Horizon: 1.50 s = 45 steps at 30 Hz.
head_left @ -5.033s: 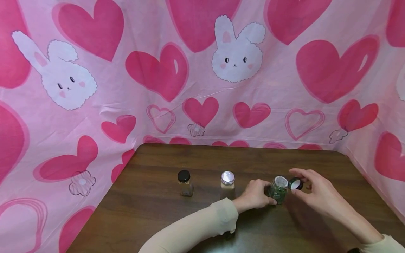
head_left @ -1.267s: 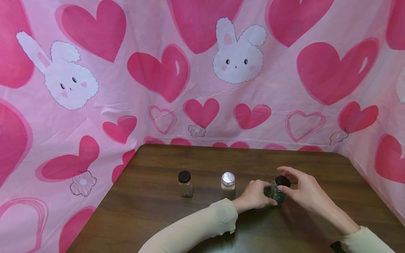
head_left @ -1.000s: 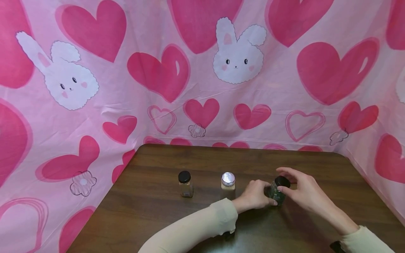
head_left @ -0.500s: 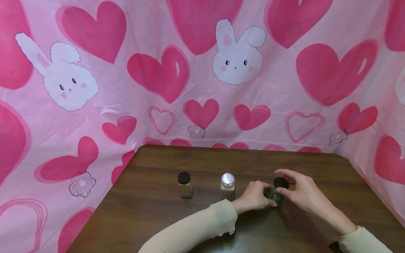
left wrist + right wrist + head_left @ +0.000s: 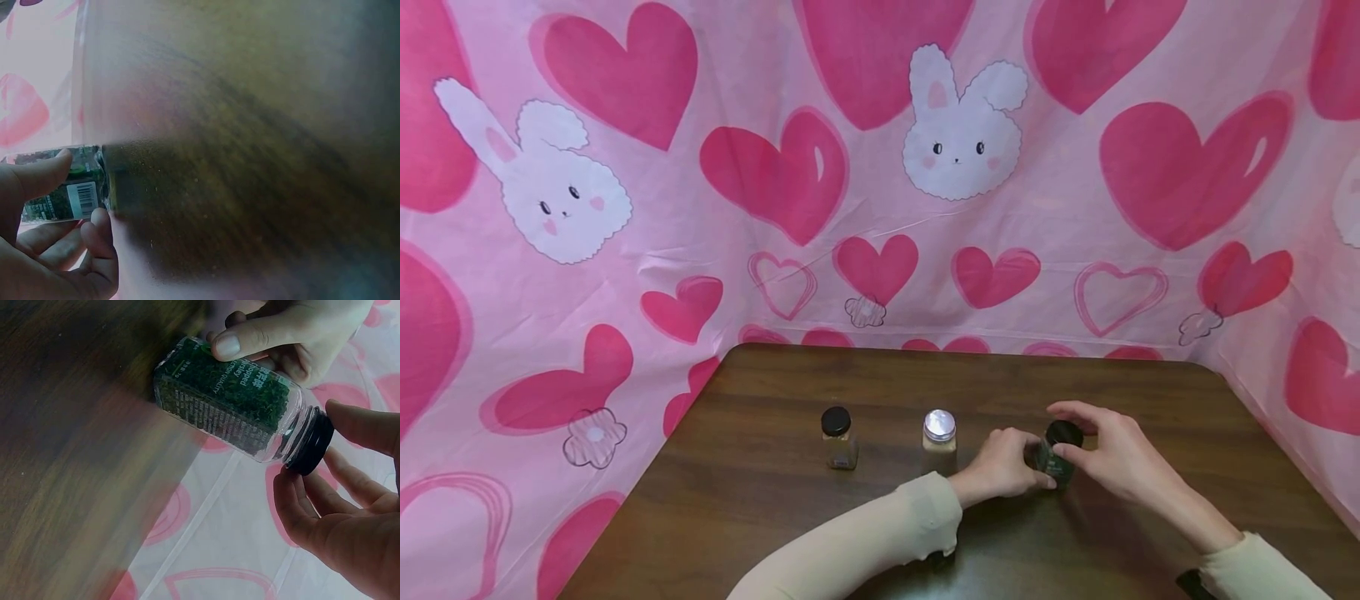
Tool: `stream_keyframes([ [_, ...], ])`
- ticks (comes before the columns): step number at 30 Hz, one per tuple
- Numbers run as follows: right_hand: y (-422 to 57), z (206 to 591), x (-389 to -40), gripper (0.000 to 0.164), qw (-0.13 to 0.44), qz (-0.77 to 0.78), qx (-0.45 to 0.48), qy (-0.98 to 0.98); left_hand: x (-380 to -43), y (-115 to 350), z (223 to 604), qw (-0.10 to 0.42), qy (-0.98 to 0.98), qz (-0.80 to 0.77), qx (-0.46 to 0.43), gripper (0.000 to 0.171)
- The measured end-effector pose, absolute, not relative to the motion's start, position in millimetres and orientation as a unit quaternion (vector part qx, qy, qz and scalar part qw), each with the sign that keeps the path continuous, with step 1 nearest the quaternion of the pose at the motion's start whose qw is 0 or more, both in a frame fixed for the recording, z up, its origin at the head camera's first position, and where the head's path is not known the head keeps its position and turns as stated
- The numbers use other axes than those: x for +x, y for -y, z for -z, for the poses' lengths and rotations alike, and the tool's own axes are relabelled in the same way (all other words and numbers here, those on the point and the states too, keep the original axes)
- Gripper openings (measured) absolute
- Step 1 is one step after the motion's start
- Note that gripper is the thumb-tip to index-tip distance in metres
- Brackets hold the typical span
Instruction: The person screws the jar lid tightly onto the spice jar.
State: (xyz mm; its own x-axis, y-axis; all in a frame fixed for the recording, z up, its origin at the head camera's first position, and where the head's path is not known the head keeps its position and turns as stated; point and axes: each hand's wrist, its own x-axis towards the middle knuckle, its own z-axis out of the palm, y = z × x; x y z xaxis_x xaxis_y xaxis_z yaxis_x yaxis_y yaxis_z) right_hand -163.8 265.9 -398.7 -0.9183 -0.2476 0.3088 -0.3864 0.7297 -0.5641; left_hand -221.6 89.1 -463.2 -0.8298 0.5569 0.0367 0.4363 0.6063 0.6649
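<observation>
A clear spice jar of green chopped parsley point(image 5: 219, 394) stands on the wooden table toward the right. My left hand point(image 5: 1003, 462) grips its body from the left, the thumb point(image 5: 240, 340) across the printed label. Over the jar's mouth sits a black lid point(image 5: 312, 444), which the thumb and fingers of my right hand point(image 5: 1123, 450) pinch at its edge. The left wrist view shows the jar's barcode side point(image 5: 84, 200) between thumb and fingers. The sprinkle top under the lid is hidden.
To the left of my left hand stands a spice jar with a silver lid point(image 5: 940, 426), its lower part behind the forearm. Farther left is a black-lidded jar of brown spice point(image 5: 841, 450). Pink heart-printed cloth point(image 5: 880, 192) rises behind the table point(image 5: 760, 517).
Five seconds ago my right hand held the lid apart, beside the uncovered jar; now the lid is on its mouth. Over the last second the right hand has shifted slightly left; the left stays put.
</observation>
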Motion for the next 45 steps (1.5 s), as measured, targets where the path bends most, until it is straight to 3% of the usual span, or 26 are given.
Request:
stream_keyframes([
  [12, -268, 400, -164, 0.047, 0.094, -0.332, 0.164, 0.924, -220, -89, 463, 0.09, -0.895, -0.343, 0.272, 0.047],
  [22, -284, 406, -170, 0.063, 0.089, -0.362, 0.209, 0.904, -220, -90, 462, 0.082, -0.897, -0.34, 0.269, 0.048],
  [35, -298, 412, -171, 0.041, 0.052, -0.425, 0.226, 0.875, -222, -89, 462, 0.092, -0.894, -0.341, 0.276, 0.049],
  [45, -301, 416, -173, 0.04, 0.052, -0.429, 0.222, 0.874, -222, -89, 462, 0.098, -0.892, -0.345, 0.275, 0.049],
])
